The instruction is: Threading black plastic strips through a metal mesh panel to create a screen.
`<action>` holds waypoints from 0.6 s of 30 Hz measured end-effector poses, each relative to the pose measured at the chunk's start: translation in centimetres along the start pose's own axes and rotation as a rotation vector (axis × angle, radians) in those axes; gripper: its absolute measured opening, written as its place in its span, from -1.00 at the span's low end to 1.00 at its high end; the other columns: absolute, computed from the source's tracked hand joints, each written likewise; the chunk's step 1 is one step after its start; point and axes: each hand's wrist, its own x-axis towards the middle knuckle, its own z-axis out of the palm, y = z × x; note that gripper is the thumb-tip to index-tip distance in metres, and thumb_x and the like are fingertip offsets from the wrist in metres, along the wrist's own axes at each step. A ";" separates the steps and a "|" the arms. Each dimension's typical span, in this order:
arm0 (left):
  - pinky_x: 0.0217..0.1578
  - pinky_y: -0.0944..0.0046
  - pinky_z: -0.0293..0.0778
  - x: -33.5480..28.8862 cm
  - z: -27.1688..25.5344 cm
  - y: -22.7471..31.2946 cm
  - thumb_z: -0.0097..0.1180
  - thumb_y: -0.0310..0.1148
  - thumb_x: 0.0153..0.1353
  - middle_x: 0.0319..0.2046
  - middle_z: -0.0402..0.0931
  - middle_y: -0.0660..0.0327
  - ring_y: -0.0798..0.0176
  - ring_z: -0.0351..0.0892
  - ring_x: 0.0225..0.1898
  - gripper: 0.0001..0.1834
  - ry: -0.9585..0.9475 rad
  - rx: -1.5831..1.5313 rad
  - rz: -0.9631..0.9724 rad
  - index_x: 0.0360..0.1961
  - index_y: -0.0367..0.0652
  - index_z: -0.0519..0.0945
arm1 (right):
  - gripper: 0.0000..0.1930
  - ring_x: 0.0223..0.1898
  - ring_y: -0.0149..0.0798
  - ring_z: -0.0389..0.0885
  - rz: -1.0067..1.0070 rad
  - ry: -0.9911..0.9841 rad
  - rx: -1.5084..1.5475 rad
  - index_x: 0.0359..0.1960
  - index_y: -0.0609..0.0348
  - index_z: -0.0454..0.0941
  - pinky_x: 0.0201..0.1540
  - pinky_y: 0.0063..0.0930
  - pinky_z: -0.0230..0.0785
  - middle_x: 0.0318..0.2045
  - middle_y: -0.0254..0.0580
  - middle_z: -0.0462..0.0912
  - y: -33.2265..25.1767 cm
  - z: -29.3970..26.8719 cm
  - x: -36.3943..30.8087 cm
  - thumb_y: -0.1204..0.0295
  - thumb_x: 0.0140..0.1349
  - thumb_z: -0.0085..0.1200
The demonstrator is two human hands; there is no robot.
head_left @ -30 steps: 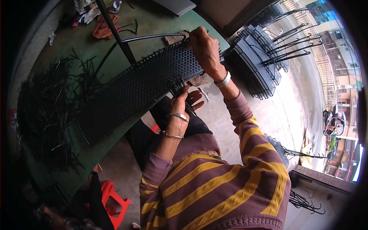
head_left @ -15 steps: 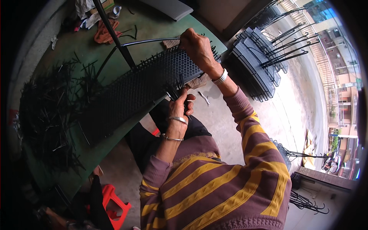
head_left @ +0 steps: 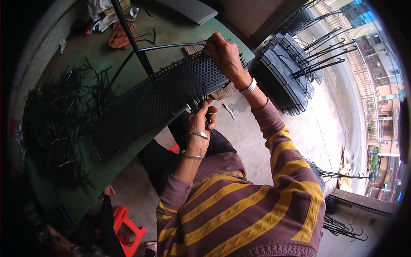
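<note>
A long black perforated panel (head_left: 156,96) lies slantwise across the green table, with short black pegs standing along its far edge. My right hand (head_left: 223,53) is closed in a fist over the panel's right end, by the far edge. What its fingers grip is hidden; a curved black rod (head_left: 171,45) reaches up to the knuckles. Below the panel's near edge, my left hand (head_left: 200,118) is closed around a bundle of thin black strips (head_left: 196,103), their tips fanning upward. Loose black strips (head_left: 55,124) form a big heap at the panel's left.
A dark post (head_left: 132,38) rises behind the panel. Orange cloth (head_left: 121,35) lies on the green table (head_left: 171,21). Stacked grey panels with hooked rods (head_left: 280,70) stand on the floor at right. A red stool (head_left: 127,229) is at lower left, near another person's leg (head_left: 107,222).
The view has shifted slightly, so table and panel sit a little further right and lower. Both hands keep almost the same pose, the right still at the panel's far edge.
</note>
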 end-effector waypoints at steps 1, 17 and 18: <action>-0.67 0.51 0.13 0.0 0.0 0.0 0.16 -0.16 0.30 -0.46 0.53 0.25 0.49 0.34 -0.57 -0.69 -0.001 0.000 0.000 -0.09 -0.15 0.60 | -0.93 -0.46 -0.21 0.70 -0.018 -0.029 -0.018 -0.32 0.28 0.42 -0.40 -0.44 0.49 -0.52 -0.08 0.67 0.4 0.0 0.2 0.54 0.30 0.02; -0.69 0.52 0.11 -0.6 0.2 0.3 0.16 -0.14 0.30 -0.45 0.57 0.22 0.50 0.37 -0.58 -0.67 0.001 0.047 0.012 -0.08 -0.17 0.59 | -0.90 -0.45 -0.26 0.71 -0.012 -0.116 0.014 -0.37 0.27 0.41 -0.38 -0.46 0.50 -0.51 -0.11 0.67 -0.5 -0.6 0.7 0.53 0.31 -0.01; -0.69 0.52 0.11 -0.7 0.2 0.3 0.16 -0.14 0.30 -0.44 0.58 0.21 0.50 0.38 -0.58 -0.67 -0.005 0.049 0.012 -0.08 -0.17 0.59 | -0.90 -0.45 -0.26 0.71 -0.010 -0.119 0.015 -0.37 0.27 0.41 -0.38 -0.46 0.50 -0.51 -0.11 0.67 -0.7 -0.7 0.9 0.53 0.31 -0.01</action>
